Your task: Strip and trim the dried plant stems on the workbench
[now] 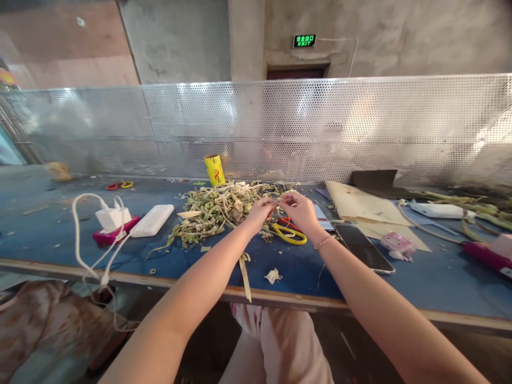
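Observation:
My left hand (262,211) and my right hand (296,207) meet at the fingertips over the right end of a heap of dried plant scraps (214,210). Both are closed in a pinch. Whatever lies between the fingers is too small to make out. Just below my right hand rest scissors with yellow and red handles (291,234), partly hidden by the hand. Nearer me, a pale dry strip (245,277) hangs over the table edge, and a small whitish scrap (273,276) lies to its right.
Left stand a white charger (113,218) on a magenta power strip (104,237), looping cables and a white power bank (152,220). Behind the heap is a yellow tube (214,169). Rightward lie a black phone (364,248), a pink case (398,244) and cardboard (360,200). A perforated metal screen (256,128) borders the back.

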Demonstrator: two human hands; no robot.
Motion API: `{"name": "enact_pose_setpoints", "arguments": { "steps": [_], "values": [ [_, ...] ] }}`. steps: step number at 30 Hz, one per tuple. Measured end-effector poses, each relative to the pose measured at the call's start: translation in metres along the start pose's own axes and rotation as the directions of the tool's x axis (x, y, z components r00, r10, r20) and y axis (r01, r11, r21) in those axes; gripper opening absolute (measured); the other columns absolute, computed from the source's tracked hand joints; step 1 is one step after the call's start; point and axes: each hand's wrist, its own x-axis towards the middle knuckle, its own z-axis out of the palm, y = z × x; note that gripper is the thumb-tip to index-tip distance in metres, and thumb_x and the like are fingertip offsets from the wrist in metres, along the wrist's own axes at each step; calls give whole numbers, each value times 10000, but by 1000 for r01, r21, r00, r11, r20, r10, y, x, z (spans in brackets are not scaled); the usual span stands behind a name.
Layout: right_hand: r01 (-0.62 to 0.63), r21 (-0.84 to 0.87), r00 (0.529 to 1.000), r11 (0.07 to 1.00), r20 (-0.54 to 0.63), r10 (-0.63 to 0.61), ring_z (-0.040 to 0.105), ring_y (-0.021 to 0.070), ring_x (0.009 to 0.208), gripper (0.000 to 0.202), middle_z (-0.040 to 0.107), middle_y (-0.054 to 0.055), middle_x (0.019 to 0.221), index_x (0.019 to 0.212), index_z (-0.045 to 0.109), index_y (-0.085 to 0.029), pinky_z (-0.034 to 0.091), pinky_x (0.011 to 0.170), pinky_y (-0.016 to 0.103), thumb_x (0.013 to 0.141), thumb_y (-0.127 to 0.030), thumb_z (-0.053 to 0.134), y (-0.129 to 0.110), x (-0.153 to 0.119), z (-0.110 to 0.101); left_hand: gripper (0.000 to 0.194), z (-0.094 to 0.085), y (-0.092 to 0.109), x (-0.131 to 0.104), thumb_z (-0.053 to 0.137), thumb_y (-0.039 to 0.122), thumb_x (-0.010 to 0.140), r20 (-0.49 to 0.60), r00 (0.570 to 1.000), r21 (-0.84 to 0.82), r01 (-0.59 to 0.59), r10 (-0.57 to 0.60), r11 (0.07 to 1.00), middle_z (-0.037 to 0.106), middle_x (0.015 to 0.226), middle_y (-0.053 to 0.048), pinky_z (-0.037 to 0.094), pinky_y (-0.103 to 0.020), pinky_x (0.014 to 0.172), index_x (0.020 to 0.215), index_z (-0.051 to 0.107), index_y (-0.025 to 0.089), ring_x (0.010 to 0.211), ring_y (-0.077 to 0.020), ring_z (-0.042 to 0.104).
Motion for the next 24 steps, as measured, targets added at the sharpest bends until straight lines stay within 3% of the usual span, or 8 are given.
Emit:
{"name": "enact_pose_setpoints", "arguments": {
  "steps": [7, 15, 24],
  "values": [
    [-2, -87, 999, 996, 38, 5, 567, 138, 624, 92, 649, 21, 694, 712, 626, -183, 447, 647, 282, 648, -235, 588, -7, -1, -3, 187, 1, 4, -3, 597, 304, 674, -14, 999, -24, 29, -29, 999, 478, 517, 28, 216, -190, 396, 611, 524, 144, 409, -32, 334],
    [260, -223, 966, 939, 53, -255, 516, 139, 615, 76, 587, 38, 761, 729, 619, -195, 436, 646, 303, 724, -221, 548, 8, 1, -3, 181, 2, 5, -3, 627, 301, 639, -28, 999, -38, 28, -29, 999, 466, 494, 29, 218, -189, 399, 608, 556, 138, 412, -32, 332],
    [295, -261, 955, 919, 95, -280, 523, 164, 719, 108, 536, 50, 777, 719, 579, -189, 429, 717, 319, 783, -203, 494, 12, 3, -4, 67, 4, 8, -3, 619, 183, 581, -30, 999, -18, 19, -20, 1000, 503, 507, 12, 239, -193, 415, 582, 578, 131, 418, -36, 346]
  ]
}}
